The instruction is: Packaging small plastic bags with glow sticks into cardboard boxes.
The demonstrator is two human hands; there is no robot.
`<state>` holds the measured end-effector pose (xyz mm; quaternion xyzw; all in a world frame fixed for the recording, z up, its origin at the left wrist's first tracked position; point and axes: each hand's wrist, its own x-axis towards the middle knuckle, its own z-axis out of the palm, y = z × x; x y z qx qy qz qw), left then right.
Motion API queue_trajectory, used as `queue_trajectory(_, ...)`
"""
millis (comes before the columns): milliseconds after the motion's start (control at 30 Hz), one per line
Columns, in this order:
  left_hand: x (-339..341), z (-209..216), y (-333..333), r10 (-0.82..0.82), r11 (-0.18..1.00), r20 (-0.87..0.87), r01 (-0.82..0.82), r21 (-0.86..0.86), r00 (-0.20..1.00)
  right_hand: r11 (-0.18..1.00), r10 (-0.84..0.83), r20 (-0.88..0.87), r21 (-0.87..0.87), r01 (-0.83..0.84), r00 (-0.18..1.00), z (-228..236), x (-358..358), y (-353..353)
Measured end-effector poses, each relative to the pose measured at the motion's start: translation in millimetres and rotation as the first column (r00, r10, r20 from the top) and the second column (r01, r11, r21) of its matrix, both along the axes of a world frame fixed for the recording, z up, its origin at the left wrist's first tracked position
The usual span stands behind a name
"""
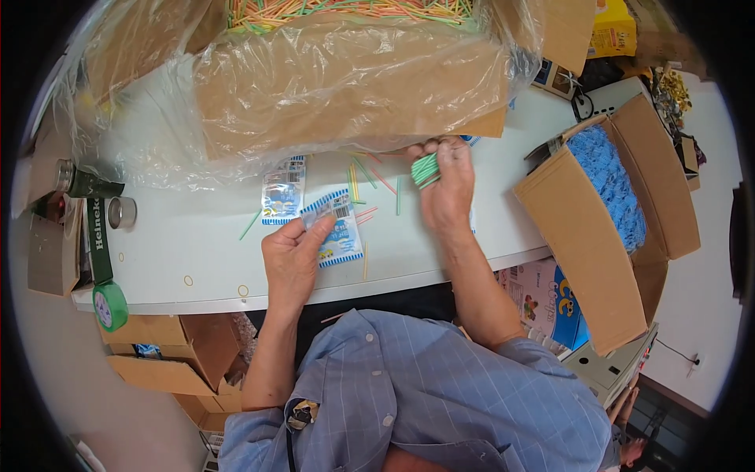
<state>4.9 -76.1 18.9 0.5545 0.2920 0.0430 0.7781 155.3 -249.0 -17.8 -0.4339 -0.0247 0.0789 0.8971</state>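
Taking the middle of the view as the clock's centre, the person's blue checked shirt [440,385] fills six o'clock, against the near edge of the white desk [197,244]. Toward half past eight, a green tape roll [110,307] sits at the desk's edge, and thin rubber bands [188,281] lie flat.

At nine o'clock, the left hand [292,250] has its grip closed on a blue-and-white packet [344,240], pinched between thumb and fingers close to the centre. At three o'clock stands an open carton [578,244] with crinkled blue material [605,189] inside. A round metal tin [122,212] rests near nine.

Farther on, a second packet [283,189] lies at ten, and loose sticks [398,197] are scattered around twelve. Between one and two, the right hand [448,185] has its grip wrapped around a bundle of green sticks [425,170]. Farthest, at twelve, a large carton [354,86] draped in clear plastic [157,149] holds many coloured sticks [346,12].
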Motion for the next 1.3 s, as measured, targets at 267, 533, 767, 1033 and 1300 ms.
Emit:
queue_trajectory(267, -4.2, 4.3, 2.7, -0.223, 0.965, -0.027, 0.225, 0.133, 0.974, 0.958, 0.218, -0.082, 0.21, -0.197, 0.973, 31.2, -18.2, 14.6)
queue_trajectory(533, -7.1, 5.3, 2.4, -0.556, 0.83, 0.033, 0.556, -0.041, 0.831, 0.935, 0.292, 0.089, 0.185, -0.304, 0.952, 48.4, -49.9, 22.2)
queue_trajectory(767, -6.9, 4.7, -6.6, -0.522, 0.846, 0.083, 0.528, -0.073, 0.849, 0.916, 0.336, 0.114, 0.191, -0.352, 0.935, 47.9, -61.5, 18.1)
queue_trajectory(1033, -8.7, 1.2, -10.9, -0.512, 0.858, 0.052, 0.514, -0.021, 0.857, 0.92, 0.336, 0.076, 0.189, -0.344, 0.939, 43.1, -67.6, 14.5)
queue_trajectory(1300, -10.0, 1.6, -10.5, -0.535, 0.845, 0.006, 0.535, 0.02, 0.845, 0.911, 0.35, -0.093, 0.264, -0.316, 0.932, 38.2, -65.0, 11.9)
